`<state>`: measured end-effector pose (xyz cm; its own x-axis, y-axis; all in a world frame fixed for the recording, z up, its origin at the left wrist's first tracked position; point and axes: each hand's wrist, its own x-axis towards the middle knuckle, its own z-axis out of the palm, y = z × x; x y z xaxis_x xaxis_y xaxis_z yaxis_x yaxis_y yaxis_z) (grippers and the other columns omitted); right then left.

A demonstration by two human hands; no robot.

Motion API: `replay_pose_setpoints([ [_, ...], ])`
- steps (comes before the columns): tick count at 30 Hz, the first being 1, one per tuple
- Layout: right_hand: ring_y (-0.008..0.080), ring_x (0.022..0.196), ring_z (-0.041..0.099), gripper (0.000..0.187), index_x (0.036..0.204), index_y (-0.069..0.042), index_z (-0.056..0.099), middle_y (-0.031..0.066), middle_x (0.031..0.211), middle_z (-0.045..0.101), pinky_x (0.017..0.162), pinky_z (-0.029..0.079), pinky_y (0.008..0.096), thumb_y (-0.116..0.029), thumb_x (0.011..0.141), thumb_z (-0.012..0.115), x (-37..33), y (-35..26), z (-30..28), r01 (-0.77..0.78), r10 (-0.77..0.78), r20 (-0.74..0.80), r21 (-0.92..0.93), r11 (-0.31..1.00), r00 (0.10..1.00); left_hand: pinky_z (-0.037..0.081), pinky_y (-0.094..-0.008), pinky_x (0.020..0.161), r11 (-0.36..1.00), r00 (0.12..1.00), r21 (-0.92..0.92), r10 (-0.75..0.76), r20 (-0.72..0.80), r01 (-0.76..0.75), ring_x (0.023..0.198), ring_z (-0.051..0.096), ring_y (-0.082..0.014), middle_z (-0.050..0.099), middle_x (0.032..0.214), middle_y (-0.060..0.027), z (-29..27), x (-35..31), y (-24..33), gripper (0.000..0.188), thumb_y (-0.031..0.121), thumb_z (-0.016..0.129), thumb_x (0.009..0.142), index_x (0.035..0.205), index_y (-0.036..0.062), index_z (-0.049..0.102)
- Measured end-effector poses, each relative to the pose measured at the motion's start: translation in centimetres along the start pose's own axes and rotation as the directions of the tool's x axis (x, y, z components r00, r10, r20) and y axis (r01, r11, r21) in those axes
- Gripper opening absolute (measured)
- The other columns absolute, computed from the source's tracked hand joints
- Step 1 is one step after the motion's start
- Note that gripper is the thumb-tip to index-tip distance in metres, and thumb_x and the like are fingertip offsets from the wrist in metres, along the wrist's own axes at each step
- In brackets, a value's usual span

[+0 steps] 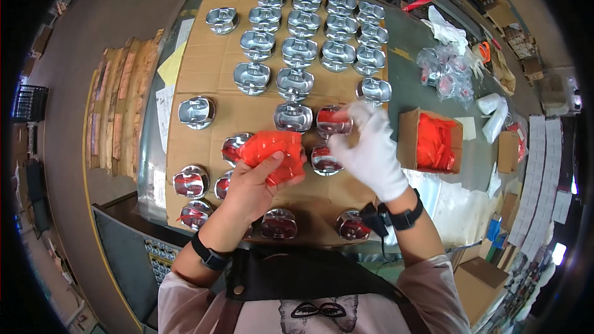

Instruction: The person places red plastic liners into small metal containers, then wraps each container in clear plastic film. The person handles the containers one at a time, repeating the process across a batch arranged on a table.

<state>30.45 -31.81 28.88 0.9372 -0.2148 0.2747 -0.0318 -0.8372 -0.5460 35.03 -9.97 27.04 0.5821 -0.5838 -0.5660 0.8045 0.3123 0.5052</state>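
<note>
My bare left hand (257, 182) is closed around a bunch of glossy red plastic film pieces (272, 148), its thumb lying on top. My right hand (371, 148), in a white glove, has thumb and fingers apart, with its fingertips at the right side of a metal piston (333, 122) that has red film inside it. Below that piston is another with red film (325, 161), close to the gloved thumb. Bare silver pistons (299, 52) stand in rows toward the far side of the cardboard sheet (216, 80). Several nearer pistons (191, 182) contain red film; my left hand partly hides some.
Right of the cardboard stands an open carton (408, 142) filled with red film. Beyond it lie clear plastic-wrapped parts (447, 74) and a white cloth (445, 29). Wooden slats (120, 105) are stacked at the left, and a brown box (482, 284) sits at lower right.
</note>
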Motion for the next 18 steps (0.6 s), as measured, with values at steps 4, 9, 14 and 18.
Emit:
replay_pose_setpoints([
  [4, 0.0183, 0.071, 0.065, 0.031, 0.092, -0.002, 0.061, 0.0108, 0.080, 0.066, 0.066, 0.051, 0.0313, -0.022, 0.073, 0.076, -0.8, -4.5, 1.0, -0.477, 0.271, 0.516, 0.321, 0.818, 0.812, 0.057, -0.0391, 0.082, 0.997, 0.994, -0.011, 0.078, -0.071, -0.079, 0.102, 0.063, -0.0234, 0.062, 0.113, -0.0078, -0.2, 0.4, -0.5, 0.033, 0.004, 0.066, 0.088, 0.118, 0.0082, 0.054],
  [9, 0.0187, 0.070, 0.065, 0.019, 0.091, -0.001, 0.064, 0.0105, 0.075, 0.066, 0.066, 0.051, 0.0307, -0.014, 0.078, 0.070, 1.3, -3.6, 1.6, -0.568, 0.259, 0.594, 0.418, 0.709, 0.761, 0.056, -0.0343, 0.080, 0.984, 0.977, -0.050, 0.166, -0.132, -0.174, 0.097, 0.062, -0.0181, 0.061, 0.104, -0.0032, -0.9, 0.0, 0.7, 0.033, 0.000, 0.069, 0.085, 0.112, 0.0109, 0.054],
  [14, 0.0243, 0.075, 0.066, 0.021, 0.092, -0.001, 0.066, 0.0128, 0.080, 0.067, 0.071, 0.052, 0.0331, -0.015, 0.078, 0.070, 1.1, -5.9, 3.1, -0.408, 0.148, 0.519, 0.433, 0.804, 0.842, 0.056, -0.0329, 0.077, 0.971, 0.953, -0.024, 0.229, -0.201, -0.238, 0.096, 0.063, -0.0168, 0.062, 0.103, -0.0030, -1.2, 0.0, 0.7, 0.032, 0.004, 0.071, 0.084, 0.111, 0.0104, 0.055],
  [18, 0.0271, 0.080, 0.066, 0.018, 0.089, -0.003, 0.069, 0.0124, 0.088, 0.067, 0.073, 0.052, 0.0352, -0.016, 0.078, 0.071, 2.6, -2.9, 2.9, -0.314, 0.195, 0.299, 0.429, 0.847, 0.934, 0.057, -0.0305, 0.072, 0.974, 0.925, 0.056, 0.226, -0.305, -0.220, 0.089, 0.065, -0.0158, 0.064, 0.099, -0.0030, -2.3, -1.5, 2.5, 0.029, 0.008, 0.073, 0.084, 0.109, 0.0095, 0.058],
])
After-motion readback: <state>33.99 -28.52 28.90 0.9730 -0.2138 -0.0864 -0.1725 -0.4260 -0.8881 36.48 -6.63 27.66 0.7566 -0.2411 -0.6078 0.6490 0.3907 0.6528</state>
